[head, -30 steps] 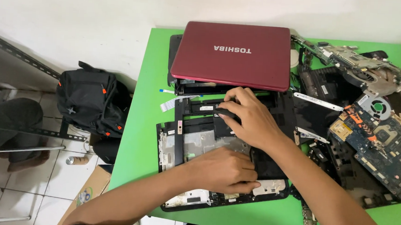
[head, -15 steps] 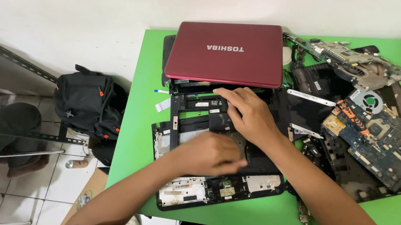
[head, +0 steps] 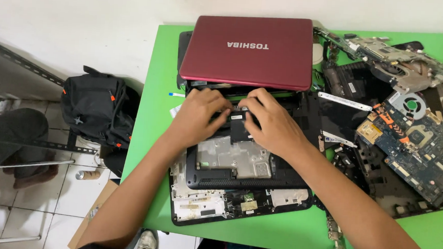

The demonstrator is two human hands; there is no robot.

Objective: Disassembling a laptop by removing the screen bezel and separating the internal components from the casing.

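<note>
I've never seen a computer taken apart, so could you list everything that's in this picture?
table: one, green, under everything
laptop lid: one, dark red, at the table's far edge
laptop base shell: one, black with a silver plate, under both hands
lower case panel: one, black and white, at the near edge
circuit boards: at least two, blue and grey, right side
backpack: one, black, on the floor to the left
left hand: on the shell below the lid
right hand: beside it, on the same spot

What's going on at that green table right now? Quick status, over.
Left hand and right hand both pressed on a black laptop base. Red laptop lid just beyond the fingers. Loose circuit boards crowd the right side.
</note>
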